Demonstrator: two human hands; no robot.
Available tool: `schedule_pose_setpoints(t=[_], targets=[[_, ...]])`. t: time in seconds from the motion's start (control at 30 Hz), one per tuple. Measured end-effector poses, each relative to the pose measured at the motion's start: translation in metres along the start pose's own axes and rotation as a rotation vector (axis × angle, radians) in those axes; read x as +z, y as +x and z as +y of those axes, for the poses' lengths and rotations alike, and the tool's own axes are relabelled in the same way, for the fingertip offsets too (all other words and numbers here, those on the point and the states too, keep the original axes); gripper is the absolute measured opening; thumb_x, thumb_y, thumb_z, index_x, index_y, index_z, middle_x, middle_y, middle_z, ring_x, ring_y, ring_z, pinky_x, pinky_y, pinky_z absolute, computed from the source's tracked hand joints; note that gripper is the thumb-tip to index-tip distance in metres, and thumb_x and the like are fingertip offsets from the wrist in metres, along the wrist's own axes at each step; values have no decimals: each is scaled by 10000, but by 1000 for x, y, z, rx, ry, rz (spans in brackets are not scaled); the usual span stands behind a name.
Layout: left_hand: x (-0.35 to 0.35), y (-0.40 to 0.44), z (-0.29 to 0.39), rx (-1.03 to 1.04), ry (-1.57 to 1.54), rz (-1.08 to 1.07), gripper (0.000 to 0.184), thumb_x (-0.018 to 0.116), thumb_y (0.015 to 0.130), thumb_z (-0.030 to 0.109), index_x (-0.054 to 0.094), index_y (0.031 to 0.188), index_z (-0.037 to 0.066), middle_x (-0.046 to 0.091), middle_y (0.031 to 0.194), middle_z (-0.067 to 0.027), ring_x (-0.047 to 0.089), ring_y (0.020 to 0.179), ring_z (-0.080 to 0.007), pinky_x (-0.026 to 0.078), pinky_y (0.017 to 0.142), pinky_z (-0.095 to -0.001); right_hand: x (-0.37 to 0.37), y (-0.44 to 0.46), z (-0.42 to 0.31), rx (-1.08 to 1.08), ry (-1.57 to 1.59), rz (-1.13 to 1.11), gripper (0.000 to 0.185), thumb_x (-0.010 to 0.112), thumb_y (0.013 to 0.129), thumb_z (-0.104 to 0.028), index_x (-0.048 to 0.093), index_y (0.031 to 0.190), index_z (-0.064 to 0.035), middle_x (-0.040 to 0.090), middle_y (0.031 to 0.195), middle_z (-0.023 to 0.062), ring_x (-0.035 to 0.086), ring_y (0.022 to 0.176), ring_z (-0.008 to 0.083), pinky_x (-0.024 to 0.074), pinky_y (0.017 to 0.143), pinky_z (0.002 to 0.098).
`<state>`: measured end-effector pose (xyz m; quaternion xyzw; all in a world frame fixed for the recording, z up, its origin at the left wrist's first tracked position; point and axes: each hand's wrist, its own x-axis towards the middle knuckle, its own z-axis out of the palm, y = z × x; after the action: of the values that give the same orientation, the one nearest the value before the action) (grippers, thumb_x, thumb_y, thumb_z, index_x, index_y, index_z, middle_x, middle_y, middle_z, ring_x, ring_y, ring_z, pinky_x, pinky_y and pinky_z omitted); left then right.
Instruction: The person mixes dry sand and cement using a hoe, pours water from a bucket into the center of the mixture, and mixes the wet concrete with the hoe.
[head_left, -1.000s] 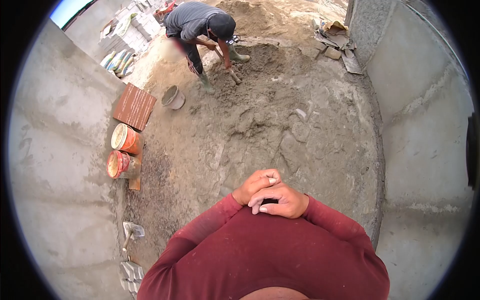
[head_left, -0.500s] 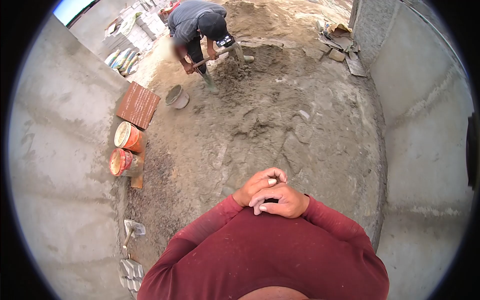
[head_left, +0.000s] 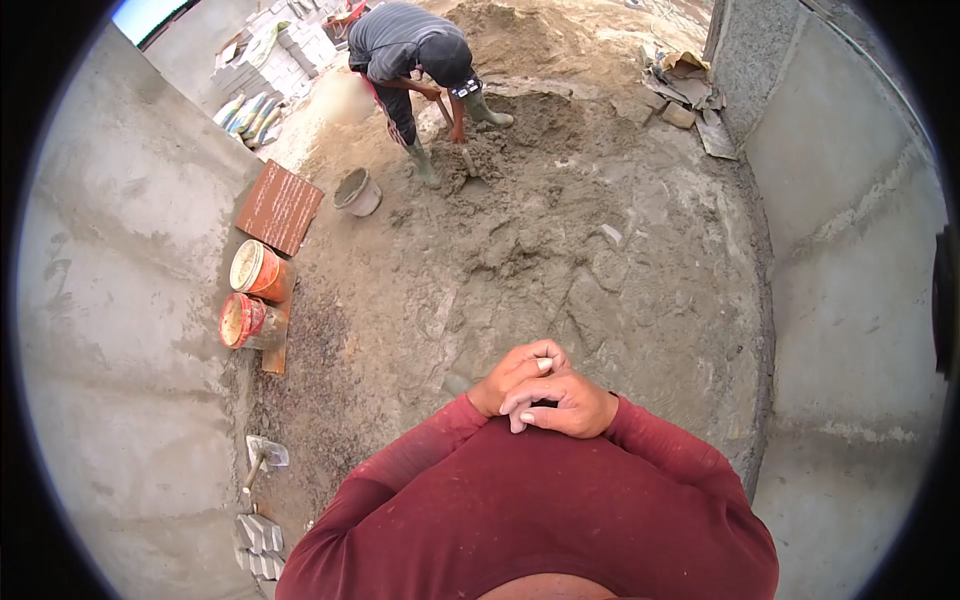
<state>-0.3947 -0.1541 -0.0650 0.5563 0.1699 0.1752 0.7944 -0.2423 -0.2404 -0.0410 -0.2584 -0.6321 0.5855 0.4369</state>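
Note:
My left hand (head_left: 517, 378) and my right hand (head_left: 563, 402) rest together in front of my maroon shirt (head_left: 530, 500). Loosely clasped, they have curled fingers, and the right hand overlaps the left on the side nearer my body. No tool shows in either hand. Beneath and beyond them spreads rough grey wet mortar (head_left: 540, 260) on the ground. Farther off, a co-worker (head_left: 410, 50) in a cap and rubber boots bends over a mortar heap (head_left: 500, 150), gripping a long-handled tool (head_left: 445, 112) whose lower end is in the heap.
Concrete walls (head_left: 130, 300) flank both sides. Along the left stand a grey bucket (head_left: 358, 195), a reddish board (head_left: 279, 207), two stained buckets (head_left: 262, 270), a flat tool with a wooden handle (head_left: 265, 453) and stacked grey blocks (head_left: 260, 540). Debris (head_left: 685, 90) lies at the far right.
The co-worker has lowered the tool from a nearly level hold to a steep one, with one hand now low near the heap. My hands stay clasped, almost unmoved.

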Motion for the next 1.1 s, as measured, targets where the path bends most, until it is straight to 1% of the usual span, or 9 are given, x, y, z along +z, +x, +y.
schedule_pose_setpoints(t=[0.23,0.3,0.4,0.53,0.8,0.97,1.0,1.07,1.1], targets=[[-10,2,-8,3,178,-35,333,403,1037,292,564,993,3,586,949,-64,537,898,-156,451,831,-305,-1,-5,-3,44,6,59,241,557,1018,-104,665,1211,-7,732,958,58,682,910,136,535,858,293],[-1,8,-4,76,0,-15,322,431,1015,294,559,966,2,599,984,-117,538,946,-186,438,875,-324,-2,-4,-4,79,20,86,245,558,1020,-107,664,1218,-9,734,962,56,683,912,137,535,862,289],[-15,8,-12,70,66,-12,363,423,1026,330,556,930,6,606,952,-122,543,921,-190,441,856,-325,-3,-1,5,-22,19,69,243,543,1023,-88,654,1222,-2,718,993,58,666,935,133,526,873,286],[-23,9,-7,133,285,-7,380,378,1056,282,535,863,-5,575,852,-100,534,796,-206,458,752,-360,-4,0,6,83,136,81,240,537,1022,-75,647,1219,5,709,992,64,659,944,150,519,878,297],[-23,17,-10,214,255,-37,392,355,1055,312,558,937,-2,588,903,-131,573,860,-233,472,797,-356,-9,8,7,53,133,47,236,517,1025,-62,629,1218,15,703,988,68,654,935,157,515,874,297],[-23,12,-13,587,636,-12,324,416,1050,280,565,1040,-8,602,946,-108,571,910,-204,456,844,-335,-7,5,9,69,205,86,231,525,1023,-60,630,1213,18,701,966,72,655,928,152,516,867,293],[-20,13,-9,590,636,-7,324,416,1050,280,565,1040,-8,602,946,-108,571,910,-204,456,844,-335,-8,5,9,70,203,82,231,525,1023,-60,630,1213,18,701,966,72,655,928,152,516,867,293],[-14,18,-4,183,149,-20,311,414,1044,254,569,1027,-15,594,931,-125,567,872,-217,466,811,-341,-11,4,8,110,140,81,230,533,1022,-64,632,1216,10,704,961,74,655,926,148,516,862,292],[-13,18,-4,188,149,-17,311,414,1044,254,569,1027,-15,594,931,-125,567,872,-217,466,811,-341,-12,3,8,111,137,77,230,533,1022,-64,632,1216,10,704,961,74,655,926,148,516,862,292]])
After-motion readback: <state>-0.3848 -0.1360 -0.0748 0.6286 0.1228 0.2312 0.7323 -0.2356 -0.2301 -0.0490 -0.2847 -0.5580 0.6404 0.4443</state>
